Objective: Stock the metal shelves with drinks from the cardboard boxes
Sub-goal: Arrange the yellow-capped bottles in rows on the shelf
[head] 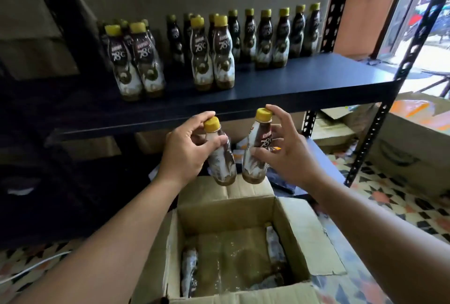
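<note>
left hand gripped yellow-capped brown coffee bottle | right hand gripped its twin bottle | open cardboard box at 6 o'clock | dark metal shelf at 12

Dim interior; overexposed daylight from doorway at right; wide-angle edge bending; slight softness.

- Two yellow-capped coffee bottles are held above the open box: the left bottle is tilted, the right bottle nearly upright, their bases close together.
- The cardboard box is seen with flaps open, a few bottles lying inside.
- The dark metal shelf is lined with matching upright bottles, mostly towards the back.
</note>
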